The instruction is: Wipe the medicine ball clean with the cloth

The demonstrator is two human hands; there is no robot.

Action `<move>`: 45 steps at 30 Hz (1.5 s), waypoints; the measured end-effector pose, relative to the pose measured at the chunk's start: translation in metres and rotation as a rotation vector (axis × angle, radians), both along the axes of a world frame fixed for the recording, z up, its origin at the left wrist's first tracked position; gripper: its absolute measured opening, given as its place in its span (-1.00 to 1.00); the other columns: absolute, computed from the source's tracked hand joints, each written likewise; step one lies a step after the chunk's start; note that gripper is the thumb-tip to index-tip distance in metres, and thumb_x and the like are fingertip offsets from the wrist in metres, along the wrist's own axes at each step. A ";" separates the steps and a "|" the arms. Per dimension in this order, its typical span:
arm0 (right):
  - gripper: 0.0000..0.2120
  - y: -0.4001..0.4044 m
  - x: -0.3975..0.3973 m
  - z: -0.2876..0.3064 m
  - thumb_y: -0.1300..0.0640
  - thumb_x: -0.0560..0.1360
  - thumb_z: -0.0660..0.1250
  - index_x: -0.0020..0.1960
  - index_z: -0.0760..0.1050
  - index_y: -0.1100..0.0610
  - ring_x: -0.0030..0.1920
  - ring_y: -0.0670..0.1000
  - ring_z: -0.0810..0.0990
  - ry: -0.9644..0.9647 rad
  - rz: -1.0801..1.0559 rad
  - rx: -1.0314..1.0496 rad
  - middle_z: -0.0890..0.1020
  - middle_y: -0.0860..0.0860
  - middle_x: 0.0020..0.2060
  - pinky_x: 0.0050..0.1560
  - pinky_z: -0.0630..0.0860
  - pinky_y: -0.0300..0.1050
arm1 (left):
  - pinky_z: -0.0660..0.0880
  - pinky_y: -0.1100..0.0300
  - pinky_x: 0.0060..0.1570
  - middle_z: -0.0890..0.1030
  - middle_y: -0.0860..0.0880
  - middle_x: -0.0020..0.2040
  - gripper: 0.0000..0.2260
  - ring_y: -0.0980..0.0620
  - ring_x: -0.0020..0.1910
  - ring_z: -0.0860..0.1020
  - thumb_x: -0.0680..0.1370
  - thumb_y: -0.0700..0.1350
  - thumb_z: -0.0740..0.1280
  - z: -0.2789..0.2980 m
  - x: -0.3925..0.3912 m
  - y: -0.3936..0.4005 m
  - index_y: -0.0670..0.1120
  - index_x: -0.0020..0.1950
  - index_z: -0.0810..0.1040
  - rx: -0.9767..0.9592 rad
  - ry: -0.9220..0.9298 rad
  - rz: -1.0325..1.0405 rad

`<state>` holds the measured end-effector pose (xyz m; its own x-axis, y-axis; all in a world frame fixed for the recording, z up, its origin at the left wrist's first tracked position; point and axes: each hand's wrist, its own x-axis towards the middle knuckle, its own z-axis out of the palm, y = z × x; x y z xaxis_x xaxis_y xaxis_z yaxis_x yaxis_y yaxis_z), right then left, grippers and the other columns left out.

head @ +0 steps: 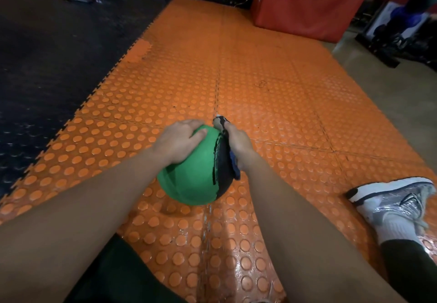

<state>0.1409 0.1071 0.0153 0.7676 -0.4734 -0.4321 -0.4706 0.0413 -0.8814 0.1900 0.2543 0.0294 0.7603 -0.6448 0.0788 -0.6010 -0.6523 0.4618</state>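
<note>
Down at the near edge, two bare forearms reach out over the orange studded mat (272, 85), with a dark trouser leg low between them. Going left to right from there: black rubber flooring (59, 54) fills the far left, then comes the left hand (179, 140), laid flat on the far-left top of the medicine ball (189, 177), fingers relaxed and spread, pressing to steady it rather than gripping. The ball sits on the mat dead centre, green on its left side, black on its right. Tight against that black flank is the right hand (237, 140), curled around a bunched cloth (230, 158), a dark blue fold poking out below the palm and a pale tip showing at the far end. Cloth and ball are touching. Further right, a silver and white shoe (392, 198) rests on the mat, and a red padded block (307, 2) stands at the far right.

Here is the key relation: the ball lies directly left of the cloth hand, the steadying hand opposite it. So the green side looks like the stretch yet to reach; I would judge the wipe has to sweep leftward over the top, or the left hand must roll the ball toward the cloth.
</note>
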 end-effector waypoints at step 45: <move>-0.36 0.044 -0.032 -0.012 -0.37 0.43 -0.10 0.28 0.42 -0.05 0.33 0.07 0.35 -0.224 -0.208 -0.531 0.49 -0.04 0.26 0.33 0.26 0.15 | 0.31 0.05 0.23 0.45 0.01 0.37 -0.62 -0.06 0.35 0.36 0.60 0.11 0.06 0.018 -0.008 -0.035 0.06 0.36 0.43 0.105 -0.022 0.086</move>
<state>0.1088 0.1515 0.0029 0.6810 -0.7294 0.0650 -0.3005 -0.3594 -0.8835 0.1821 0.2193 0.0470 0.8118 -0.5831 0.0319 -0.5503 -0.7456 0.3757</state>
